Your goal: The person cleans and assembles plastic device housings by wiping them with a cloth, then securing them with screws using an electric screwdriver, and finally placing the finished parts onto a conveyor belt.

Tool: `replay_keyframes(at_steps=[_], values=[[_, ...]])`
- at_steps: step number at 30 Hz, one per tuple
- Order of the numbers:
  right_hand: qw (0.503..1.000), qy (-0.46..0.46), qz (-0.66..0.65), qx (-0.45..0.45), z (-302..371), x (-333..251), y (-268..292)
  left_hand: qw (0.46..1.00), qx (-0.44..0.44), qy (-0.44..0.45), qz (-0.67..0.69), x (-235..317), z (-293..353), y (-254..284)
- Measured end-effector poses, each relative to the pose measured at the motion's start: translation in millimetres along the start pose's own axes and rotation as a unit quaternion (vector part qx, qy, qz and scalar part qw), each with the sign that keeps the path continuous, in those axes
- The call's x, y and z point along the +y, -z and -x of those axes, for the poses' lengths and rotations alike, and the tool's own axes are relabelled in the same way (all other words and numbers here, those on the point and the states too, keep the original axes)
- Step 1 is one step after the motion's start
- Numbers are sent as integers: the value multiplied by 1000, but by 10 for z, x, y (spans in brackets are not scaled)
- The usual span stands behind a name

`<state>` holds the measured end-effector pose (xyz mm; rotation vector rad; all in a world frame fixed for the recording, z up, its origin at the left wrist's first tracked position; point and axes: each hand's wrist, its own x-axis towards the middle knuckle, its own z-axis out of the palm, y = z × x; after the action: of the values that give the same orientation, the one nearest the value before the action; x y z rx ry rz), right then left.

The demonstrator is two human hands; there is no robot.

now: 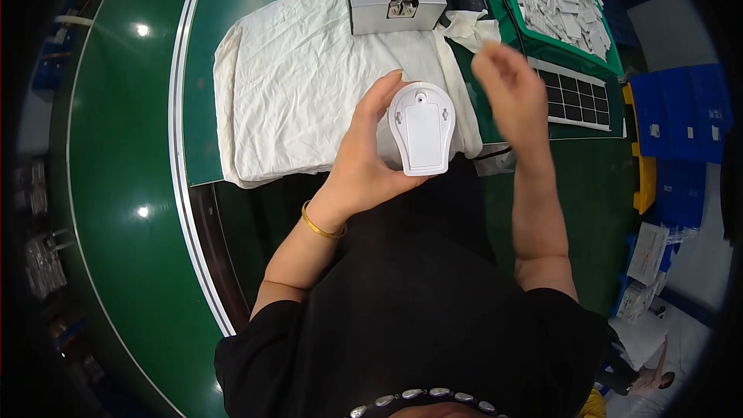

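Observation:
My left hand (364, 147) grips a white plastic housing (423, 135) by its edges, thumb at the lower end and fingers along the upper left side. The housing is rounded at the top and narrower below, with a small screw hole, two keyhole slots and a recessed rectangular panel facing me. Off to the right, apart from the housing, my right hand (511, 93) is raised with its fingers curled in. Slight motion blur hides whether anything small is between them.
A white cloth (294, 85) covers the green table. Beyond it stands a grey machine (395, 0) with a metal head. A green bin (611, 50) of small white pieces sits at the far right, beside a tray with dark square cells (576, 97). Blue crates (681, 120) are stacked farther right.

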<state>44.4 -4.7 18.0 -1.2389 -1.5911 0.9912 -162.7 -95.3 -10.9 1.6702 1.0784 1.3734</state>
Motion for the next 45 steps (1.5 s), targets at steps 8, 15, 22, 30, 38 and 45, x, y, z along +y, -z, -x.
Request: replay_keyframes(at_steps=[8,15,22,30,38,45], values=[[889,118,437,67,-579,133,37,999,-27,29,3,-73,-85,-26],[909,71,402,84,-459,81,152,999,1,42,-26,-69,-128,-15],[848,167,496,90,-795,228,88,998,-36,-1,-57,-151,-208,-112],[901,67,362,230,-727,-3,-5,998,-6,9,-63,-109,-169,11],[949,-2,292,119,-707,-123,74,996,-27,14,-85,-257,-206,-8],[876,-54,477,45,-978,111,38,992,-40,-19,-118,-240,-159,-57]])
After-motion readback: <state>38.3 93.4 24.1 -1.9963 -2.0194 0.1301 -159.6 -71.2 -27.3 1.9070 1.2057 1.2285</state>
